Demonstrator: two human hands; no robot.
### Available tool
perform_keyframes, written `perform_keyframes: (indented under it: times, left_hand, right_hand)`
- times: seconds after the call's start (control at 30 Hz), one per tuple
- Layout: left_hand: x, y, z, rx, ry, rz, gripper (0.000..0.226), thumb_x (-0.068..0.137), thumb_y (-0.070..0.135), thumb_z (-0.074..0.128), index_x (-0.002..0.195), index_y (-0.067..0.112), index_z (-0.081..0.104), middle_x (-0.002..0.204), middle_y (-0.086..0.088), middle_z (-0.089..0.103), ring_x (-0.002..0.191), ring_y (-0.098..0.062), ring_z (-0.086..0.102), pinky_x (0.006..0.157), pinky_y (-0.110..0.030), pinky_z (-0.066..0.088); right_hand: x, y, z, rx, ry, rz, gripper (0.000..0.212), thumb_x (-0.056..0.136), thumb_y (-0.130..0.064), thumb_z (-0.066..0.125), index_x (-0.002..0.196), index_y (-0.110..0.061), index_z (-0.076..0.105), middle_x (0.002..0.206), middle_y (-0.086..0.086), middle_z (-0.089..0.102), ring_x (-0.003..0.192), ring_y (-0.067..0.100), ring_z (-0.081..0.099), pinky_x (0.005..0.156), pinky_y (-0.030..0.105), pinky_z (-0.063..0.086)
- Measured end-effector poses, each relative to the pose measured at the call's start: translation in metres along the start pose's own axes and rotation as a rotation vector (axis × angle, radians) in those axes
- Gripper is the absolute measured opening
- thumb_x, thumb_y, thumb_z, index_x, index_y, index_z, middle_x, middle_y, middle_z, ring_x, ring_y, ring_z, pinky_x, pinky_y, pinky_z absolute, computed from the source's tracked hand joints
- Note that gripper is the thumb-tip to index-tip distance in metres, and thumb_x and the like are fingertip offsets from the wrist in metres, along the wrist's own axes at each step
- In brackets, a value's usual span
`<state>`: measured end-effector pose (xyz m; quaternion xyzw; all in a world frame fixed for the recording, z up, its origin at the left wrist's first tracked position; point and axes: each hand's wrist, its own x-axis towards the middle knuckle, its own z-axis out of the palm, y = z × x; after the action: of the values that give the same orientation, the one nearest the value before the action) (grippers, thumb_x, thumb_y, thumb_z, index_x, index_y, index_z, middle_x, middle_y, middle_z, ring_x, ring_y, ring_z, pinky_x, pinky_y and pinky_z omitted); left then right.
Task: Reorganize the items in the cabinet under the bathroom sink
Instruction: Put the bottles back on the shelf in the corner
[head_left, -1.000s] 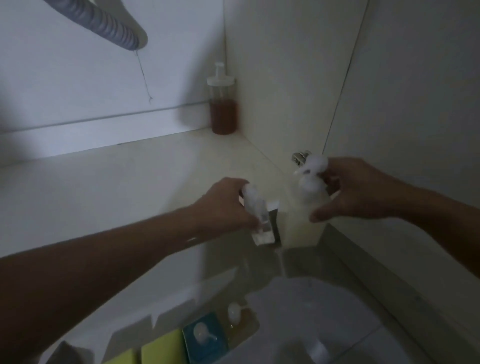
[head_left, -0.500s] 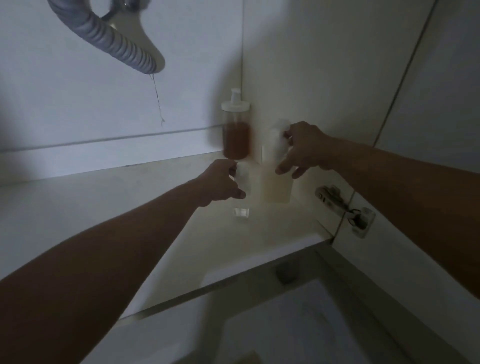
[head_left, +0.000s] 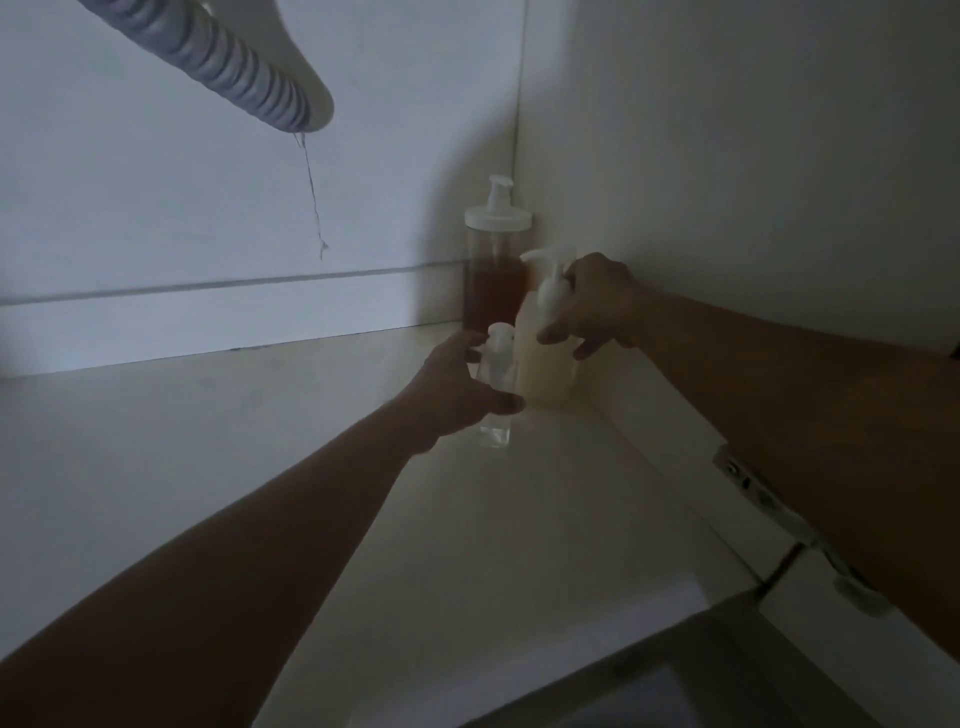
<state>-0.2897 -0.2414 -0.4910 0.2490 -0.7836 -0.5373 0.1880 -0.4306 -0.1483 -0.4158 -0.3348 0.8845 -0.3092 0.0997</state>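
Note:
My left hand (head_left: 457, 387) grips a small clear pump bottle (head_left: 497, 395) that stands on the white cabinet floor (head_left: 260, 441). Right beside it is a wider cream-coloured pump bottle (head_left: 543, 364), and my right hand (head_left: 592, 306) holds it near its white pump head. Both bottles sit in the back right corner, just in front of a tall clear pump bottle with amber liquid (head_left: 496, 280) against the back wall.
A grey ribbed drain hose (head_left: 228, 67) hangs from the top left, with a thin thread dangling from it. The cabinet's right side wall (head_left: 727, 182) is close to the bottles. A metal door hinge (head_left: 769, 504) sits at the right front edge.
Both hands have carried the two bottles from the cabinet's front edge deep into the back right corner. The bottles now stand on the floor beside the amber bottle.

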Motion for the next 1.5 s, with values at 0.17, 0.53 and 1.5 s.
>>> perform_keyframes:
  times: [0.17, 0.53, 1.5]
  left_hand:
    - [0.006, -0.021, 0.022, 0.124, 0.271, -0.015, 0.058, 0.062, 0.025, 0.087, 0.109, 0.014, 0.055, 0.105, -0.001, 0.061, 0.091, -0.018, 0.058, 0.074, -0.031, 0.052]
    - [0.042, -0.043, 0.032, 0.098, 0.345, 0.043, 0.047, 0.082, 0.016, 0.070, 0.127, 0.012, 0.057, 0.122, -0.003, 0.063, 0.109, -0.023, 0.058, 0.095, -0.037, 0.047]
    - [0.088, -0.033, 0.072, 0.556, 0.188, -0.088, 0.081, 0.063, 0.069, 0.072, 0.125, 0.021, 0.051, 0.123, 0.000, 0.062, 0.120, -0.020, 0.053, 0.118, -0.050, 0.012]
  right_hand:
    - [0.030, -0.008, 0.017, -0.090, 0.139, -0.003, 0.054, 0.063, -0.030, 0.090, 0.104, -0.009, 0.062, 0.092, 0.009, 0.071, 0.065, 0.020, 0.071, 0.053, 0.027, 0.056]
    - [0.062, -0.021, 0.044, -0.126, 0.320, 0.015, 0.073, 0.059, -0.054, 0.086, 0.111, -0.008, 0.062, 0.114, 0.010, 0.065, 0.107, 0.025, 0.063, 0.071, 0.028, 0.042]
    - [0.020, -0.004, 0.003, -0.553, 0.259, -0.207, 0.025, 0.089, -0.005, 0.060, 0.113, 0.000, 0.061, 0.114, 0.020, 0.062, 0.104, 0.036, 0.062, 0.071, 0.032, 0.041]
